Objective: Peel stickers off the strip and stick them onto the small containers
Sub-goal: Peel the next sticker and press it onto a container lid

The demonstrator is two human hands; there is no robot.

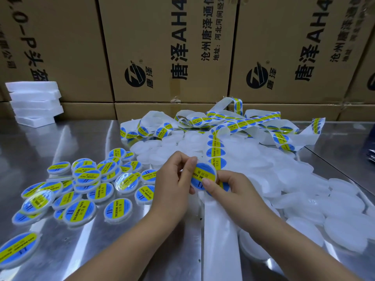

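— Between the two grips, what sat there?

— One small round container (203,176), lifted off the counter (60,142) and tilted to face the person. The left hand (172,183) clamped its left edge between thumb and fingertips. The right hand (233,187) held the lower right side, its thumb pressed flat on the blue and yellow sticker (209,171) covering the lid.

— And the strip?

— The strip (216,153) ran from just behind the grip away over the pile, stickers on it in a row. Its bare backing (221,230) trailed from under the grip toward the person.

— What lay left of the grip?

— Labelled containers (81,185) were heaped loosely there, some overlapping, some face up and alone.

— To the right?

— Plain white containers (304,189) lay in a wide spill, reaching behind the grip too.

— Farther out?

— More strip lay in tangled loops (233,122) beyond the pile. Cardboard boxes (168,47) stood as a wall at the counter's far edge, with white blocks (34,102) stacked far left of the grip.
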